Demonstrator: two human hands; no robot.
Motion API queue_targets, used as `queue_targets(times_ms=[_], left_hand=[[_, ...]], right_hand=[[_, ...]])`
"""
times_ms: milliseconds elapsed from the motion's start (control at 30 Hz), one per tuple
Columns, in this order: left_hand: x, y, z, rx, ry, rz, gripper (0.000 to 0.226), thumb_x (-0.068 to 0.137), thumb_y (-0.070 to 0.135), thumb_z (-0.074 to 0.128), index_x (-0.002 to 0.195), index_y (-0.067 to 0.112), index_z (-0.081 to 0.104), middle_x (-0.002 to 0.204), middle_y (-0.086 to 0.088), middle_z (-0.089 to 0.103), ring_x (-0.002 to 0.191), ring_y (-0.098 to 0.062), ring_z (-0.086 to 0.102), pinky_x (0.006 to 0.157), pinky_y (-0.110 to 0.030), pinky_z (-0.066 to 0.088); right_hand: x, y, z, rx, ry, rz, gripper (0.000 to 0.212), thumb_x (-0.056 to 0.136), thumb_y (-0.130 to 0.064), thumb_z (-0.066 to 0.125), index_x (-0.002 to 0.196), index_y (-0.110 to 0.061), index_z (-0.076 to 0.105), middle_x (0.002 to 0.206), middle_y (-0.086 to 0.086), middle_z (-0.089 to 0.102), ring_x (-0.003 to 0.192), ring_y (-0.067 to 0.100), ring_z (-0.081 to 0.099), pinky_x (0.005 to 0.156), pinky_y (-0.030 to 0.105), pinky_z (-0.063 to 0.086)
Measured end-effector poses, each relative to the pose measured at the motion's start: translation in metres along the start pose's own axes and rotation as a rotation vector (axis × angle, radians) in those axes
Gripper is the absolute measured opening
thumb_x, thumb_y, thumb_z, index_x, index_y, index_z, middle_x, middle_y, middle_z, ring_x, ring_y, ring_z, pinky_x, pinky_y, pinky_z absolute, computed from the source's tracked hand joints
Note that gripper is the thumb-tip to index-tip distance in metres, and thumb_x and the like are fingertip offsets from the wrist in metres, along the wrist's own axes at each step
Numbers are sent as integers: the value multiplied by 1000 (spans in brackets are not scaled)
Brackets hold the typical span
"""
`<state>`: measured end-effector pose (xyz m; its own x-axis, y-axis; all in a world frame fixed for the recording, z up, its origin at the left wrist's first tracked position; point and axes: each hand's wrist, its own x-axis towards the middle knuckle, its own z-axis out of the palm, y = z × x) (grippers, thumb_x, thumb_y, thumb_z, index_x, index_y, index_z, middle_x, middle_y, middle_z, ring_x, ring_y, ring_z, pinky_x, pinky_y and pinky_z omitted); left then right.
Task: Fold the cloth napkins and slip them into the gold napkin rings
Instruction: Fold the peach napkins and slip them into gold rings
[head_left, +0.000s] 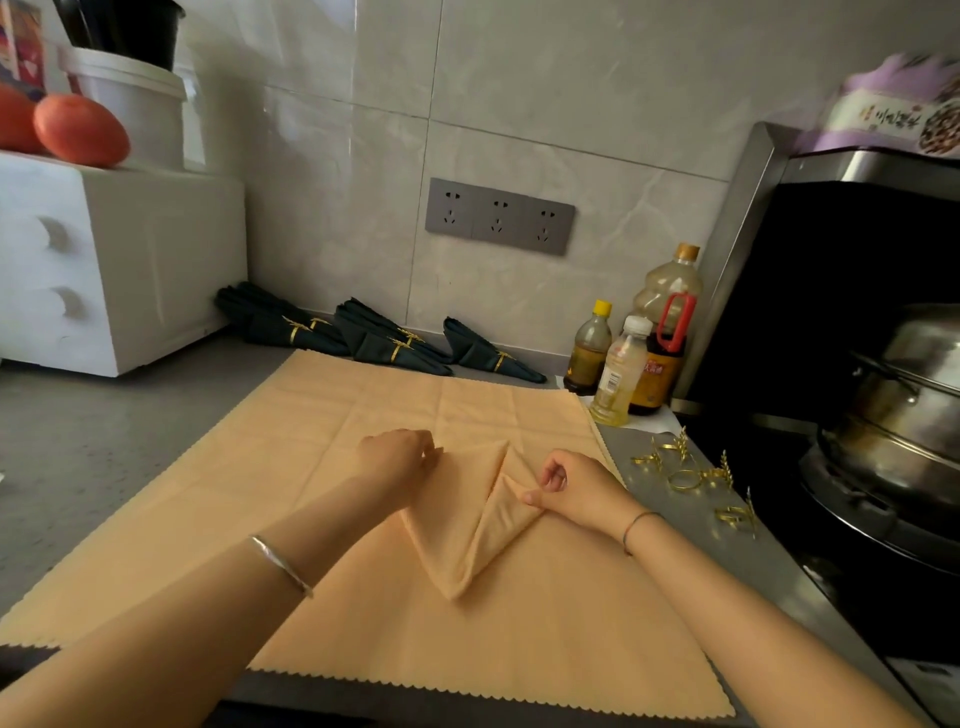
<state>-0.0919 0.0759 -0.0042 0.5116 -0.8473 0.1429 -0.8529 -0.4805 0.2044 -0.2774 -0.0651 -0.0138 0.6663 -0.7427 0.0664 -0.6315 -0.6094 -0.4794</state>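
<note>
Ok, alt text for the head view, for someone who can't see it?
Two hands fold a peach napkin into a V on a flat peach cloth: the right hand pinches its right flap, the left hand touches its left. Loose gold napkin rings lie on the counter to the right; dark green napkins already in rings lie by the back wall.
</note>
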Motion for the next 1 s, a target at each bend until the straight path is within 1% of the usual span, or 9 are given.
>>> queue_targets(times_ms=[167,300,367,433,500,600,700,900,1000], left_hand=[[-26,10,-7,-104,-52,-71,43,95,44,49,128,17,43,105,-1,64,90,-18,61,63,-25,40],[-56,28,-14,-547,-352,-93,32,95,22,52,123,11,41,69,-3,61,56,-16,63,51,-23,51],[-63,34,-15,-470,-415,-46,10,95,21,50,100,12,48,70,-2,60,73,-24,69,54,-23,51],[-62,39,-14,-208,-338,18,40,95,32,49,127,11,41,88,-2,63,89,-23,67,64,-25,49],[-58,42,-8,58,-132,104,71,97,44,42,152,16,4,124,-6,55,112,-23,56,82,-29,44],[-51,48,0,120,-10,373,59,102,43,25,153,24,2,155,-4,23,143,-24,20,116,-37,19],[-46,46,18,93,-156,494,53,104,39,15,153,24,5,160,3,9,148,-18,-2,119,-38,-7],[-45,41,35,44,-185,457,52,104,37,14,153,24,5,160,6,9,148,-16,1,118,-37,-8],[-45,41,36,24,-189,461,52,104,36,15,153,25,4,160,7,6,148,-15,1,118,-35,-8]], right_hand=[[0,0,1,-63,61,51,29,78,-42,69,86,-23,50,101,-3,49,96,17,51,84,31,44],[-4,-1,10,-53,101,111,28,85,-45,60,96,-22,50,110,-2,46,108,18,47,93,33,41],[-8,-2,17,-141,117,98,32,90,-47,52,106,-20,49,117,0,45,114,19,43,94,33,37],[-12,-3,24,-215,157,62,34,94,-47,45,111,-18,48,120,1,46,115,20,41,94,33,34],[-15,-3,29,-252,202,38,33,96,-46,40,111,-17,47,120,1,47,113,21,41,92,33,33],[-17,-2,31,-242,240,20,32,97,-45,40,109,-17,48,118,1,49,111,22,43,90,33,32],[-18,-1,33,-232,282,6,30,96,-44,43,106,-17,49,115,0,50,107,21,45,88,32,33],[-30,1,24,12,254,-173,15,94,-18,49,103,-18,62,114,-4,56,100,16,56,90,35,45],[-51,6,17,30,110,-269,30,97,-13,46,121,-18,63,128,-8,57,119,6,50,103,17,35]])
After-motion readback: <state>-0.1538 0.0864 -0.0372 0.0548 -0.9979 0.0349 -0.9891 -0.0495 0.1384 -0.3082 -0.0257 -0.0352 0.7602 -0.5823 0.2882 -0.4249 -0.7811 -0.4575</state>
